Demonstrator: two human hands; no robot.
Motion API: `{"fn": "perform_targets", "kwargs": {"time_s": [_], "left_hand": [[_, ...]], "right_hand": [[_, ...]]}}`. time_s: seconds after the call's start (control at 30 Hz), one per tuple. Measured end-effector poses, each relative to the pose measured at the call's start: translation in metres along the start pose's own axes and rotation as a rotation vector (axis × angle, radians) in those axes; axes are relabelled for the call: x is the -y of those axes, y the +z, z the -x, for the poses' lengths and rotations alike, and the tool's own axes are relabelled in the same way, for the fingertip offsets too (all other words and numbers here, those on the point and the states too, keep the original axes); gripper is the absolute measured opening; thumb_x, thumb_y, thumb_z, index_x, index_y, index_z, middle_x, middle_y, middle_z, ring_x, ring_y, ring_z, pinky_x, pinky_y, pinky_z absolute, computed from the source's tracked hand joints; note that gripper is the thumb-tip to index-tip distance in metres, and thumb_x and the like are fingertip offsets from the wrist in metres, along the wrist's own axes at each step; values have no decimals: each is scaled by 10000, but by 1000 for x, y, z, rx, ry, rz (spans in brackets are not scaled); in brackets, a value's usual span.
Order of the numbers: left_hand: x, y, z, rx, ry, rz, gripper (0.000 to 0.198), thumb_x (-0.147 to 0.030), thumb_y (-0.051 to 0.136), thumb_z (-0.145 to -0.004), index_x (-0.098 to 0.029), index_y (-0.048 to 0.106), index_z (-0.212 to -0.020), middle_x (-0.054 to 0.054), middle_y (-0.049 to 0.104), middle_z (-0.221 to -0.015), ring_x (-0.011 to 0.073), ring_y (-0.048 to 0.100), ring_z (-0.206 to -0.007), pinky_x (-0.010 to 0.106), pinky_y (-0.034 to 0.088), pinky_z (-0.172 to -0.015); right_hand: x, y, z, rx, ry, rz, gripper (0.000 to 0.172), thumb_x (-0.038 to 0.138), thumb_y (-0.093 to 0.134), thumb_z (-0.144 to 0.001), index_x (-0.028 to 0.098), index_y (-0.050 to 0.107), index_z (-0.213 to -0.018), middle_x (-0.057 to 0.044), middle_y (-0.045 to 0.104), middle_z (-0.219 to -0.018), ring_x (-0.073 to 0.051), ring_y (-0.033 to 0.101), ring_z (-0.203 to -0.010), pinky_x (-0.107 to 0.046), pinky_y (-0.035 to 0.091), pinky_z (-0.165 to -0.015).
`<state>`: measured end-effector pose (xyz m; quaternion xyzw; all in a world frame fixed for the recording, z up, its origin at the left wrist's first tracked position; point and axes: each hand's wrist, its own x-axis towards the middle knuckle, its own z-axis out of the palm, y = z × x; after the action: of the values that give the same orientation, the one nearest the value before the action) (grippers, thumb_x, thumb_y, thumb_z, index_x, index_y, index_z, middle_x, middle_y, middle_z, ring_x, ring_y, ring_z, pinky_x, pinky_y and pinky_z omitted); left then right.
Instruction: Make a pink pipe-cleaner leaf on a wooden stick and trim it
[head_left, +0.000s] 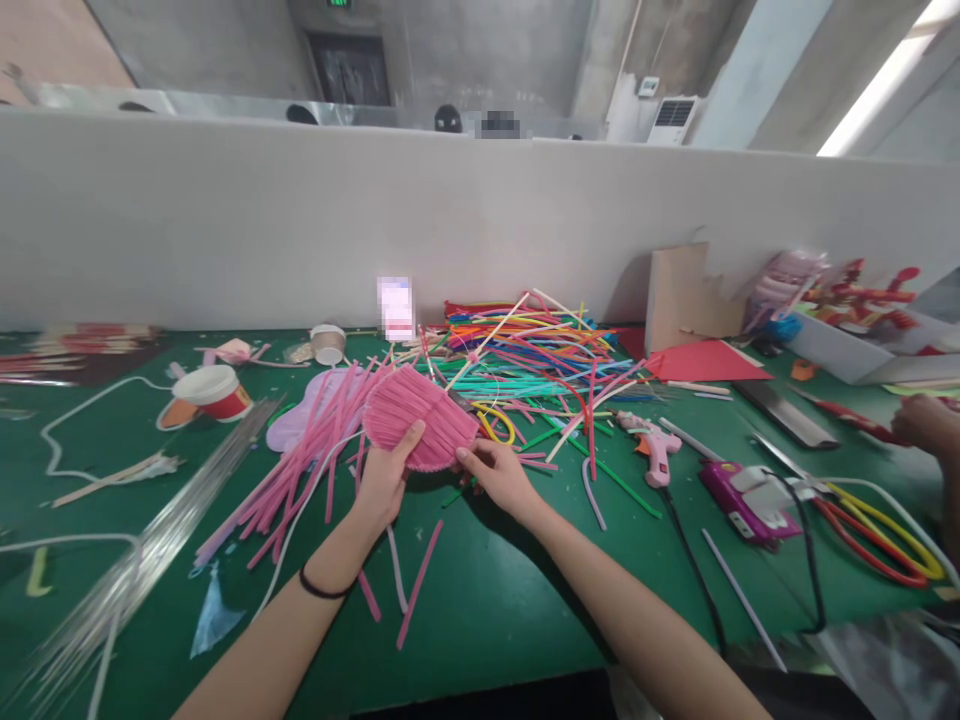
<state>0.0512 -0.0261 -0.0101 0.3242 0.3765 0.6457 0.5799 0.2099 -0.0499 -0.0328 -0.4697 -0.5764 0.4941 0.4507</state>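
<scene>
A flat pink fan-shaped piece made of pipe cleaners (416, 405) is held up above the green table. My left hand (390, 475) grips its lower edge, thumb lying across the front. At its lower right corner, my right hand (499, 480) pinches the edge between thumb and fingers. Loose pink pipe cleaners (300, 475) lie in a bundle to the left, partly over a lilac cloud-shaped piece (289, 425). Behind the fan spreads a heap of many-coloured pipe cleaners (525, 345).
Right of my hands lie a pink glue gun (654, 445), a purple power strip (750, 500) and large scissors (862, 520). Another person's hand (926, 425) is at the right edge. Thin metal wires (157, 545) and a paper cup (214, 392) are on the left. A white partition (262, 220) stands behind.
</scene>
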Motion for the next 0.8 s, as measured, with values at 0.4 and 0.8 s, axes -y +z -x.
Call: {"fn": "perform_targets", "kwargs": {"time_s": [0.4, 0.8], "left_hand": [[-37, -19, -24, -257, -29, 185, 159, -80, 653, -742, -170, 676, -871, -12, 728, -819, 114, 685, -676, 193, 579, -622], [-44, -20, -23, -81, -81, 289, 132, -190, 606, -783, -189, 627, -914, -9, 699, -766, 156, 664, -594, 258, 568, -488]], "right_hand": [[5, -25, -2, -380, -251, 987, 332, 438, 528, -905, 197, 648, -1099, -109, 664, -1110, -312, 475, -1096, -426, 367, -882], [-4, -27, -18, -382, -59, 1238, 331, 484, 529, -892, 190, 631, -1002, -125, 670, -1034, -335, 470, -1039, -487, 270, -893]]}}
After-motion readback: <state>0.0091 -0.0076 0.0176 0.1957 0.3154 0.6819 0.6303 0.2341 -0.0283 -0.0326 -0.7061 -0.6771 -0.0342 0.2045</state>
